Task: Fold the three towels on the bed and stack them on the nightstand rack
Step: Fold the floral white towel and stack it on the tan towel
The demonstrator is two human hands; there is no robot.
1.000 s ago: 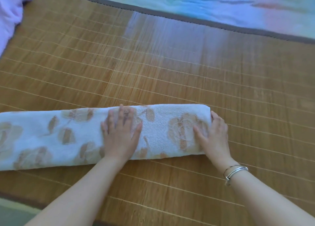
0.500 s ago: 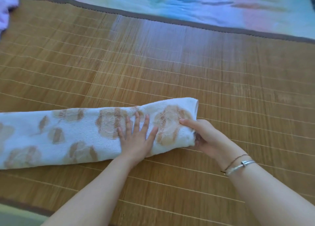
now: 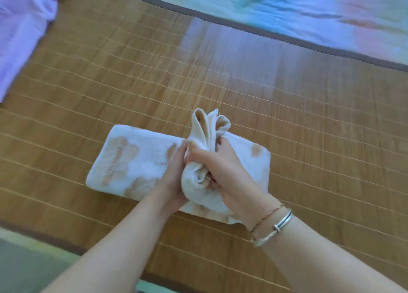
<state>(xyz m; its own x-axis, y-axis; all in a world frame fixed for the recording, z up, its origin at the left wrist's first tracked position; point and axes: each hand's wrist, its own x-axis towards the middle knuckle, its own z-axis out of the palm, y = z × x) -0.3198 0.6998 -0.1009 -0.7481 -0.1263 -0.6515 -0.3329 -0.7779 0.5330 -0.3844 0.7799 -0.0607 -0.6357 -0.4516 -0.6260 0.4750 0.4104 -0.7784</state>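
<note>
1. The towel (image 3: 136,160), white terry with tan blotches, lies folded on the bamboo mat (image 3: 287,120), its long axis running left to right and tilted slightly down toward the right.
2. One end of it is bunched and lifted, its loose corners pointing up and away from the person.
3. The right hand (image 3: 223,171) grips that bunched end, fingers curled round it.
4. The left hand (image 3: 174,173) rests on the flat folded part just beside the bunch; its fingers seem straight, though they are partly hidden.
5. Bracelets (image 3: 276,224) circle the right wrist.
6. The mat is slatted, with a dark border; a pastel sheet (image 3: 287,5) lies beyond it and lilac cloth (image 3: 22,27) at the far left.
</note>
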